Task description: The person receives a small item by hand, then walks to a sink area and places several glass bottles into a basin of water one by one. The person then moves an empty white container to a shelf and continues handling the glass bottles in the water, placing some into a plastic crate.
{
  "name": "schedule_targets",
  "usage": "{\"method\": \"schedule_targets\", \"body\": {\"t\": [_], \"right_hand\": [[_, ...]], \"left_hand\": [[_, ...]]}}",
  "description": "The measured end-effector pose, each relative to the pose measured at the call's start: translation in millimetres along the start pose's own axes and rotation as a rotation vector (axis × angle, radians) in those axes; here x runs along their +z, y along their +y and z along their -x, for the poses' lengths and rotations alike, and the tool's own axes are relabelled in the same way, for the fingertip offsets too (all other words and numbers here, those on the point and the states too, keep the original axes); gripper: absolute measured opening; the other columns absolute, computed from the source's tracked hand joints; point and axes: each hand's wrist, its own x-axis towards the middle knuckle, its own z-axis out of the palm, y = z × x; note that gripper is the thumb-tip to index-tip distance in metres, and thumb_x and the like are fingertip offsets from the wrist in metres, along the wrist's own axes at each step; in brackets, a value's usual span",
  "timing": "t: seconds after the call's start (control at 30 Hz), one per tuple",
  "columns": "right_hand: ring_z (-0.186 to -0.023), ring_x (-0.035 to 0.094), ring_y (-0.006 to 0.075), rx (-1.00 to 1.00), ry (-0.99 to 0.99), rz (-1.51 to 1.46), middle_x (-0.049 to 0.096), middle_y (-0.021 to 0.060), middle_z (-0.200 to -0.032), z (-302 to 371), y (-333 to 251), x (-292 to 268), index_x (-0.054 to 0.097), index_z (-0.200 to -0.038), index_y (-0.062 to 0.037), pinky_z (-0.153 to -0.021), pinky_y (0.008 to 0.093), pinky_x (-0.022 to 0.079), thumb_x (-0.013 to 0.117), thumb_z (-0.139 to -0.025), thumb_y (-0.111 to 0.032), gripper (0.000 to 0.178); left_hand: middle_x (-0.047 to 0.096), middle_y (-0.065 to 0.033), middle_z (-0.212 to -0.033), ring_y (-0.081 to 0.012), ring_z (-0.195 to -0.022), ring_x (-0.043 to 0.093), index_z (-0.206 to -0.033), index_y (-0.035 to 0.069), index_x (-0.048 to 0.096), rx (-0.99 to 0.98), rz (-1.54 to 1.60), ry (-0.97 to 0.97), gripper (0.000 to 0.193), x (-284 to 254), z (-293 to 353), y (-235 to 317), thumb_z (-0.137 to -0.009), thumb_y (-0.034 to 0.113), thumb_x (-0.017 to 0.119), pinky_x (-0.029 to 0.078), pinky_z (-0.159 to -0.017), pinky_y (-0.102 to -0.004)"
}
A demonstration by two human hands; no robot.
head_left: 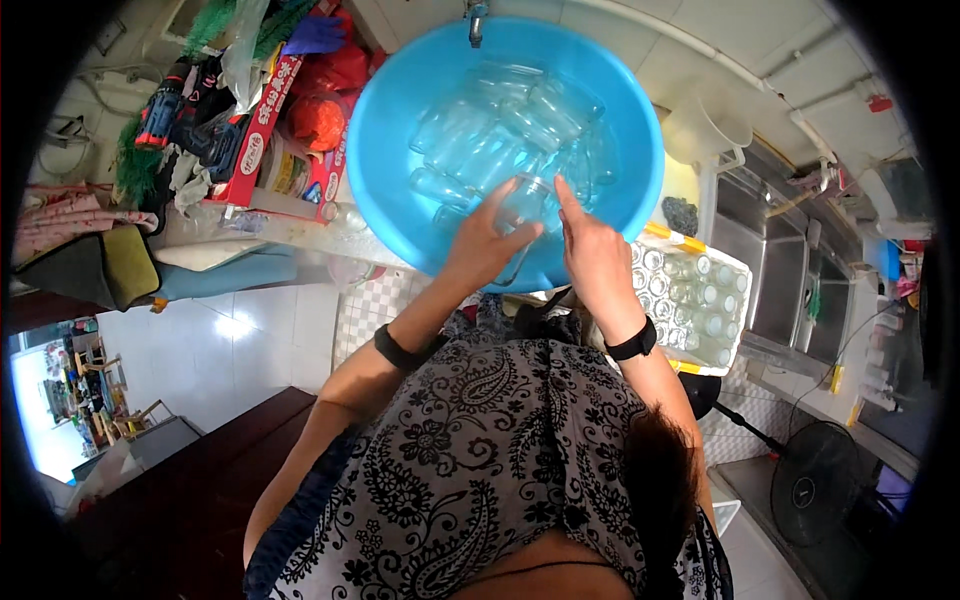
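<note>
A large blue basin (pixel 385 215) holds water and many clear glass jars (pixel 465 135), most lying on their sides under the surface. Over its near side, my left hand (pixel 484 238) is closed around one clear glass jar (pixel 524 203), thumb across its side. My right hand (pixel 598 258) is at the same jar from the right; its index finger stretches along the rim and its other fingers curl in, partly hidden. Dark bands circle both wrists.
Right of the basin, a white crate (pixel 742 320) holds rows of upright glass jars. Beyond it are a steel sink (pixel 738 235) and a white pitcher (pixel 705 130). A tap (pixel 476 30) hangs over the basin's far rim. Cluttered boxes, bags and a drill (pixel 160 110) stand left; a black fan (pixel 815 485) lower right.
</note>
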Motion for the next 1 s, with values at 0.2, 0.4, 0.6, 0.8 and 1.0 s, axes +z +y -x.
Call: {"method": "schedule_targets", "body": {"t": [0.2,0.4,0.6,0.8,1.0], "right_hand": [[-0.069,0.068,0.0381,0.094,-0.061,-0.105,0.067,0.0228,-0.075,-3.4,6.8,21.4,0.054,-0.142,-0.0127,-0.061,0.0497,0.052,0.054,-0.092,-0.005,0.051],[-0.065,0.065,0.0339,0.383,0.357,0.004,0.066,0.0210,-0.074,-26.4,129.5,1.9,0.055,-0.141,-0.0113,-0.061,0.0445,0.051,0.048,-0.102,-0.016,0.040],[-0.064,0.061,0.0159,0.569,0.280,-0.257,0.063,0.0090,-0.068,19.6,169.7,-44.9,0.062,-0.132,-0.0071,-0.063,0.0339,0.048,0.047,-0.105,-0.028,0.037],[-0.069,0.067,0.0228,0.725,0.334,-0.186,0.070,0.0121,-0.073,88.5,205.4,-18.1,0.066,-0.129,-0.0072,-0.069,0.0364,0.051,0.057,-0.099,-0.029,0.038],[-0.089,0.070,0.0355,0.908,0.355,0.065,0.073,0.0208,-0.093,148.6,235.7,-25.2,0.069,-0.121,-0.0059,-0.079,0.0436,0.054,0.066,-0.093,-0.024,0.033]], "left_hand": [[0.065,-0.0102,-0.103,-0.0126,-0.072,0.059,-0.152,0.012,0.042,0.010,-0.212,-0.098,0.084,-11.3,-1.2,5.5,-0.083,0.041,0.078,0.050,-0.065,-0.0293],[0.068,-0.0143,-0.103,-0.0190,-0.079,0.066,-0.150,0.010,0.042,-0.208,-0.215,-0.281,0.084,-24.0,-8.1,-30.7,-0.083,0.046,0.077,0.053,-0.073,-0.0328],[0.067,-0.0250,-0.118,-0.0361,-0.112,0.065,-0.145,0.000,0.041,-0.168,-0.484,0.054,0.086,-62.0,-128.3,-68.3,-0.079,0.042,0.078,0.050,-0.098,-0.0431],[0.043,-0.0266,-0.149,-0.0380,-0.139,0.043,-0.154,0.003,0.027,-0.414,-0.919,0.140,0.098,-140.1,-264.5,-172.3,-0.077,0.039,0.076,0.040,-0.111,-0.0483],[0.046,-0.0202,-0.149,-0.0400,-0.132,0.048,-0.150,0.009,0.038,-0.263,-1.141,0.102,0.081,-105.6,-276.6,-131.2,-0.084,0.040,0.071,0.042,-0.108,-0.0487]]}}
